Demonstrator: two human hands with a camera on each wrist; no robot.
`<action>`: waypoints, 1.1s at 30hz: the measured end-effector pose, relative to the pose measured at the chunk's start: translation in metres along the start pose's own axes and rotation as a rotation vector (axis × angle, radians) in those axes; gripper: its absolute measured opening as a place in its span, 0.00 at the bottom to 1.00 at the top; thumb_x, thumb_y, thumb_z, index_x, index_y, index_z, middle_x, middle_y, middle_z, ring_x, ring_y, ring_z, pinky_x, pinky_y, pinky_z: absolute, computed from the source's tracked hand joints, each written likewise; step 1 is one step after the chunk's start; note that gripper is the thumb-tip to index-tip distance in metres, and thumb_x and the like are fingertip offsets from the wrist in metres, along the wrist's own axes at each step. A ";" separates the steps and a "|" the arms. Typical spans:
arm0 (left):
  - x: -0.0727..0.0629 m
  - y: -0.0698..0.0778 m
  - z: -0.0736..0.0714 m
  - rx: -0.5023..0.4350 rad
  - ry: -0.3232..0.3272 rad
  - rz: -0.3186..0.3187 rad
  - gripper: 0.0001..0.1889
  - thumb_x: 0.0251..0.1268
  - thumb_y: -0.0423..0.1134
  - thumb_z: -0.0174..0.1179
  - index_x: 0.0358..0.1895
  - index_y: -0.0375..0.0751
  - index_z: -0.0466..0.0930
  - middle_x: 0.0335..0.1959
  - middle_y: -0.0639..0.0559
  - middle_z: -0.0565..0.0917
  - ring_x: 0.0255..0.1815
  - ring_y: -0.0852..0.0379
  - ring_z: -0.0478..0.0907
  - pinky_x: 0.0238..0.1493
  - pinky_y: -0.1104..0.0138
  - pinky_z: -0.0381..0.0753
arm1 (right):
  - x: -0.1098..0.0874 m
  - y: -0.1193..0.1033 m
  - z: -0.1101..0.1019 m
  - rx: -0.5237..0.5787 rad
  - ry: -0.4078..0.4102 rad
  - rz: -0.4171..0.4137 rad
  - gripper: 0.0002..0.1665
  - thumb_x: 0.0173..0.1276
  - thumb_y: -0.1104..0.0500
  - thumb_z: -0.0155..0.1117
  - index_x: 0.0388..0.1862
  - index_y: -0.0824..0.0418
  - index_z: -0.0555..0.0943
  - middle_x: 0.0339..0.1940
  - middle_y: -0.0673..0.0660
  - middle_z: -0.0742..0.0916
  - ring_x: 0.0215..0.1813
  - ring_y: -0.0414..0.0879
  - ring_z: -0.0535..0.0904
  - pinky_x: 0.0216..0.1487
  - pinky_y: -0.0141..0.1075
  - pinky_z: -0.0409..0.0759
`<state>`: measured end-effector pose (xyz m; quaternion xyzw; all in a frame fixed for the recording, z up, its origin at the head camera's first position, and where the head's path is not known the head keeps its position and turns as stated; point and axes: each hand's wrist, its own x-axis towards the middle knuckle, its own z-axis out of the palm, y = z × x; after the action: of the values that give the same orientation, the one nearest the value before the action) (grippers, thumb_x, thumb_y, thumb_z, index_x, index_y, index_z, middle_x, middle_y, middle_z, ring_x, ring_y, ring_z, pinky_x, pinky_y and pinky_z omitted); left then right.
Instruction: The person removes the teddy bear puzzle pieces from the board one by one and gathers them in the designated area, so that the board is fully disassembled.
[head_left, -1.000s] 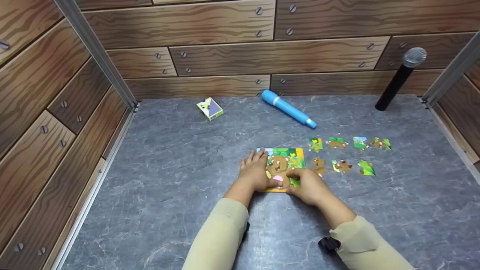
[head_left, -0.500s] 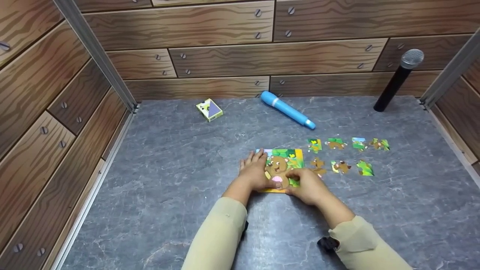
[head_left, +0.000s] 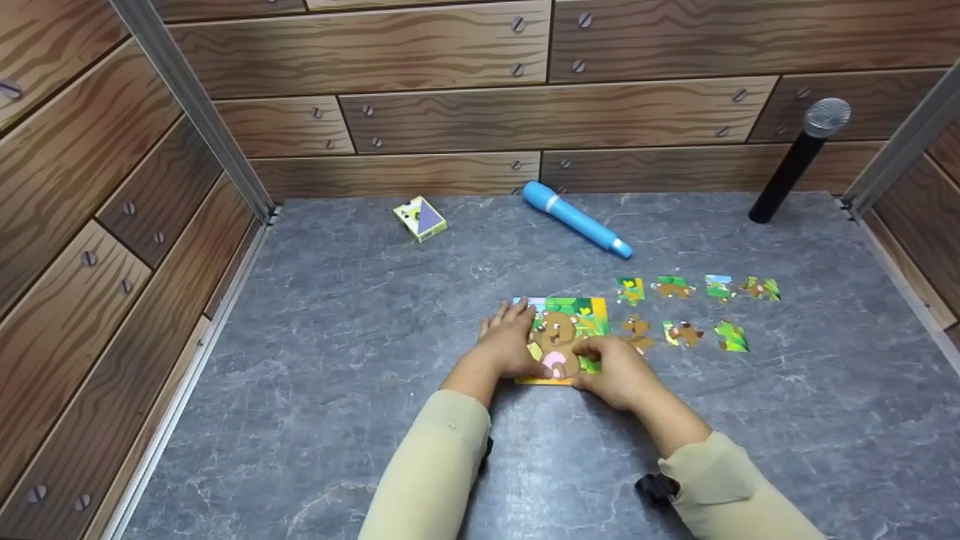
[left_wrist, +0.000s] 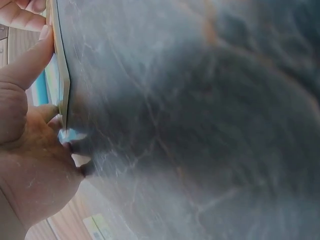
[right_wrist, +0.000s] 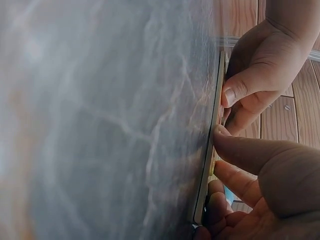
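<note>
A square jigsaw puzzle [head_left: 556,328] with a brown bear picture lies on the grey table. My left hand [head_left: 506,346] rests over its left side, fingers extended across the surface and thumb low on the picture. In the left wrist view, that hand's thumb [left_wrist: 32,62] touches the puzzle's near edge [left_wrist: 62,75]. At the lower right corner, my right hand [head_left: 619,371] grips the puzzle with bent index finger and thumb. The right wrist view shows its thumb [right_wrist: 245,150] on the near edge and the other fingers bent by the side.
Several loose puzzle pieces [head_left: 682,333] lie in two rows to the right. Behind are a card box [head_left: 420,218], a blue pen-like stick [head_left: 577,219] and an upright black microphone [head_left: 791,169]. Wood-patterned panels [head_left: 442,120] enclose the table.
My left thumb has drawn back slightly to the left, showing more of the bear's lower body. My right hand has kept its place at the corner.
</note>
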<state>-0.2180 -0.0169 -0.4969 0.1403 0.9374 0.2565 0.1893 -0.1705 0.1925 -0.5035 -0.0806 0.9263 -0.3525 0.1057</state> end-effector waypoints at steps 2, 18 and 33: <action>0.001 0.000 0.001 0.006 0.001 -0.005 0.59 0.55 0.55 0.81 0.86 0.44 0.55 0.89 0.50 0.50 0.88 0.45 0.40 0.85 0.44 0.38 | 0.000 0.000 0.000 -0.001 0.002 -0.001 0.28 0.64 0.62 0.80 0.61 0.70 0.84 0.57 0.66 0.87 0.61 0.63 0.82 0.66 0.59 0.78; -0.001 -0.001 -0.002 -0.015 -0.005 0.036 0.58 0.54 0.49 0.83 0.85 0.43 0.58 0.88 0.49 0.50 0.88 0.43 0.40 0.84 0.43 0.38 | 0.002 0.002 0.002 0.013 0.011 -0.006 0.27 0.64 0.62 0.79 0.61 0.70 0.84 0.55 0.65 0.87 0.59 0.62 0.82 0.65 0.59 0.78; 0.000 -0.003 -0.001 -0.005 -0.008 0.028 0.58 0.53 0.50 0.83 0.86 0.45 0.58 0.89 0.50 0.49 0.88 0.44 0.40 0.85 0.44 0.37 | -0.002 0.001 0.003 0.025 0.039 -0.014 0.27 0.61 0.63 0.80 0.59 0.69 0.84 0.53 0.64 0.87 0.58 0.62 0.82 0.65 0.59 0.77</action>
<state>-0.2192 -0.0203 -0.4978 0.1541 0.9339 0.2609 0.1899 -0.1680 0.1915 -0.5060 -0.0790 0.9231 -0.3663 0.0860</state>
